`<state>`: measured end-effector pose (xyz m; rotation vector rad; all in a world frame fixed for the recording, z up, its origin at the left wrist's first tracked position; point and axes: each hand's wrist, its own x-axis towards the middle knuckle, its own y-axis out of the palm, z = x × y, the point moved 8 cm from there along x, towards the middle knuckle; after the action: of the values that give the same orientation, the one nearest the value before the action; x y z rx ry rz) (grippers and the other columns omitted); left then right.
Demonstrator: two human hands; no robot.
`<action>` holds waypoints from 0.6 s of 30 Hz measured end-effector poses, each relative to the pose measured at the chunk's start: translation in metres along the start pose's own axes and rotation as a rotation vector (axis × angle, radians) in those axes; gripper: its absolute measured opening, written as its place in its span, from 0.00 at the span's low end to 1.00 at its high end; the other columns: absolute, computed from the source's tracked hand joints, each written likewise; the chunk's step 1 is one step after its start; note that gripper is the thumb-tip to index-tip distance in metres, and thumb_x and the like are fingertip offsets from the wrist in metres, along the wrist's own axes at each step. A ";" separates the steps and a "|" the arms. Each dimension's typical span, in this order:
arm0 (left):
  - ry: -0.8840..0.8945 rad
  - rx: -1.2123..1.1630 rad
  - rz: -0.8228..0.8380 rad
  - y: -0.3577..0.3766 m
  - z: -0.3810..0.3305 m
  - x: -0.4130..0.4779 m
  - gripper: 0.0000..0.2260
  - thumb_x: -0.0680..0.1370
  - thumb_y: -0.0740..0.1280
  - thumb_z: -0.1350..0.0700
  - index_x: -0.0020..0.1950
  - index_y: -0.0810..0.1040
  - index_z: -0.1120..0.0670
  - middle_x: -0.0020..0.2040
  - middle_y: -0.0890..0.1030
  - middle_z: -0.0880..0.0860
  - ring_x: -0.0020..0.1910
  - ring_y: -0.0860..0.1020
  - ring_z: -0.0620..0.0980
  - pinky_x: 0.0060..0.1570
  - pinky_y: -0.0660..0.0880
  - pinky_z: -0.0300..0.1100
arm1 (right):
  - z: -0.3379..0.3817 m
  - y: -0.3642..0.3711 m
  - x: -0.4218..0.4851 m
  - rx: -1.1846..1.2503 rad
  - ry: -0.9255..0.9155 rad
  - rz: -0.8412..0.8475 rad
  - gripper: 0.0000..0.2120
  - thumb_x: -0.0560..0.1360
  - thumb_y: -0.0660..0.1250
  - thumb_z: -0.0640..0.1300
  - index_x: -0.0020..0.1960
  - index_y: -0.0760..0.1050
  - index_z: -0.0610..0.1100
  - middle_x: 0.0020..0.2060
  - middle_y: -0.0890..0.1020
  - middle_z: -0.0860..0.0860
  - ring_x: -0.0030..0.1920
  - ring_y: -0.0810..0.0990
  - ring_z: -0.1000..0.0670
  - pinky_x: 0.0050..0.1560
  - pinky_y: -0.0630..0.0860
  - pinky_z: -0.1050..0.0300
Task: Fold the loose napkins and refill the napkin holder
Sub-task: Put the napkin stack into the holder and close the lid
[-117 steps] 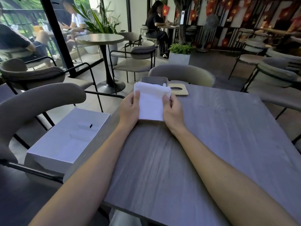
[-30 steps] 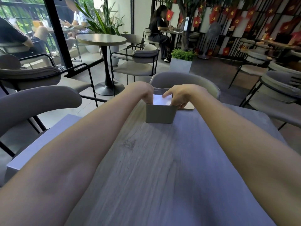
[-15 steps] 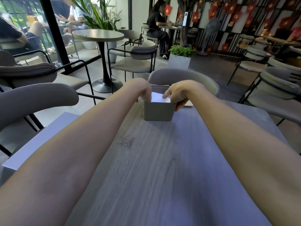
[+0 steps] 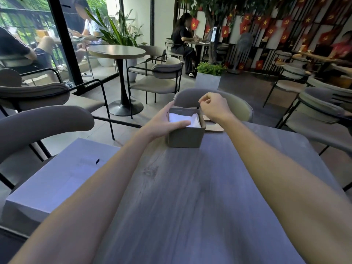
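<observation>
The holder (image 4: 185, 137), a squat grey-green box, stands upright at the far middle of the table (image 4: 190, 202) with its mouth facing up; its sides look about equal, so no long axis can be told. White napkins (image 4: 193, 120) lie inside below the rim, with one corner rising toward the far right wall. The left hand (image 4: 162, 123) grips the holder from its left side: the thumb lies straight along the near rim over the napkins and the fingers wrap the left wall toward the far corner. The right hand (image 4: 215, 109) hovers over the holder's far right corner, apart from it, fingers loosely curled with thumb and forefinger tips close and nothing seen between them. Just behind the holder, on the right, a flat wooden piece (image 4: 214, 129) lies on the table. The tabletop is grey wood grain. A white box (image 4: 57, 180) sits on the chair (image 4: 43, 122) to the left. The room is a café with a round table (image 4: 117, 51), padded chairs, a planter (image 4: 208, 80), seated people, and red flags (image 4: 224, 32) bearing yellow stars or a hammer and sickle
</observation>
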<state>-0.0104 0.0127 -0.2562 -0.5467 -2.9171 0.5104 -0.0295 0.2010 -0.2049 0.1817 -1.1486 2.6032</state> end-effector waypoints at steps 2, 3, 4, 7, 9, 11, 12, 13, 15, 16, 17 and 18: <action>0.020 -0.061 -0.034 0.004 0.003 -0.007 0.33 0.74 0.76 0.52 0.75 0.63 0.45 0.58 0.74 0.38 0.50 0.74 0.23 0.45 0.71 0.22 | -0.017 0.001 0.004 0.098 0.034 -0.039 0.11 0.80 0.59 0.39 0.56 0.80 0.44 0.47 0.81 0.50 0.51 0.81 0.46 0.54 0.79 0.50; 0.029 -0.101 -0.065 0.005 0.005 -0.009 0.29 0.75 0.76 0.54 0.69 0.65 0.41 0.55 0.74 0.37 0.46 0.74 0.21 0.43 0.71 0.21 | -0.027 0.005 0.006 0.114 0.053 -0.040 0.11 0.80 0.59 0.39 0.55 0.80 0.44 0.48 0.82 0.49 0.51 0.82 0.45 0.56 0.80 0.49; 0.038 -0.145 -0.086 0.007 0.008 -0.010 0.28 0.75 0.76 0.54 0.66 0.65 0.38 0.55 0.74 0.37 0.45 0.75 0.20 0.42 0.72 0.22 | -0.038 0.011 0.008 0.101 0.072 -0.037 0.11 0.79 0.60 0.38 0.54 0.80 0.44 0.49 0.83 0.48 0.50 0.83 0.45 0.57 0.80 0.48; 0.065 -0.255 -0.171 0.012 0.013 -0.017 0.24 0.75 0.76 0.56 0.61 0.69 0.36 0.51 0.78 0.33 0.46 0.77 0.22 0.42 0.72 0.22 | -0.062 0.031 0.011 -0.080 0.067 0.049 0.08 0.77 0.63 0.38 0.51 0.81 0.42 0.48 0.84 0.46 0.46 0.79 0.47 0.50 0.78 0.52; 0.093 -0.286 -0.212 0.014 0.015 -0.017 0.23 0.75 0.75 0.59 0.56 0.71 0.33 0.45 0.81 0.30 0.47 0.78 0.24 0.43 0.73 0.23 | -0.069 0.047 0.010 -0.253 0.005 0.176 0.04 0.74 0.64 0.36 0.45 0.78 0.41 0.44 0.80 0.45 0.43 0.72 0.49 0.40 0.70 0.55; 0.103 -0.298 -0.235 0.015 0.018 -0.015 0.24 0.74 0.76 0.58 0.55 0.70 0.31 0.46 0.82 0.29 0.49 0.79 0.26 0.46 0.74 0.25 | -0.074 0.058 0.012 -0.416 -0.033 0.250 0.08 0.73 0.67 0.36 0.46 0.73 0.47 0.45 0.76 0.46 0.44 0.71 0.47 0.45 0.71 0.55; 0.101 -0.301 -0.246 0.014 0.021 -0.014 0.25 0.74 0.77 0.57 0.56 0.70 0.31 0.48 0.82 0.30 0.51 0.79 0.26 0.47 0.74 0.26 | -0.076 0.061 0.016 -0.471 -0.040 0.263 0.10 0.72 0.69 0.37 0.47 0.72 0.50 0.47 0.78 0.46 0.46 0.75 0.45 0.49 0.74 0.54; 0.101 -0.320 -0.256 0.014 0.022 -0.013 0.26 0.73 0.77 0.56 0.59 0.70 0.32 0.51 0.81 0.33 0.51 0.78 0.27 0.48 0.74 0.27 | -0.082 0.064 0.022 -0.479 -0.028 0.265 0.10 0.71 0.69 0.38 0.47 0.73 0.50 0.49 0.80 0.46 0.48 0.78 0.43 0.50 0.76 0.53; 0.094 -0.331 -0.269 0.013 0.025 -0.012 0.29 0.73 0.78 0.55 0.65 0.67 0.35 0.56 0.78 0.35 0.52 0.77 0.25 0.48 0.74 0.26 | -0.092 0.069 0.033 -0.469 0.012 0.273 0.06 0.68 0.66 0.37 0.43 0.77 0.44 0.46 0.83 0.44 0.44 0.81 0.41 0.42 0.75 0.54; 0.097 -0.326 -0.272 0.014 0.027 -0.011 0.30 0.73 0.78 0.55 0.68 0.67 0.37 0.57 0.78 0.35 0.52 0.77 0.25 0.49 0.74 0.25 | -0.098 0.071 0.038 -0.466 0.031 0.288 0.07 0.66 0.64 0.37 0.42 0.78 0.43 0.44 0.83 0.45 0.40 0.79 0.42 0.39 0.73 0.55; 0.100 -0.325 -0.275 0.014 0.027 -0.012 0.32 0.72 0.78 0.54 0.71 0.67 0.38 0.59 0.78 0.37 0.54 0.76 0.25 0.50 0.74 0.25 | -0.096 0.069 0.037 -0.476 0.035 0.307 0.08 0.63 0.62 0.37 0.40 0.77 0.44 0.42 0.83 0.47 0.38 0.77 0.43 0.38 0.72 0.55; 0.100 -0.320 -0.275 0.013 0.029 -0.011 0.35 0.72 0.78 0.53 0.75 0.66 0.41 0.62 0.78 0.39 0.57 0.76 0.26 0.52 0.74 0.27 | -0.093 0.067 0.033 -0.491 0.027 0.333 0.07 0.61 0.62 0.39 0.38 0.76 0.44 0.40 0.82 0.49 0.37 0.77 0.43 0.37 0.72 0.55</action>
<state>-0.0011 0.0116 -0.2885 -0.1874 -2.9239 -0.0174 -0.0820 0.2338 -0.3067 -0.1630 -1.8971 2.4713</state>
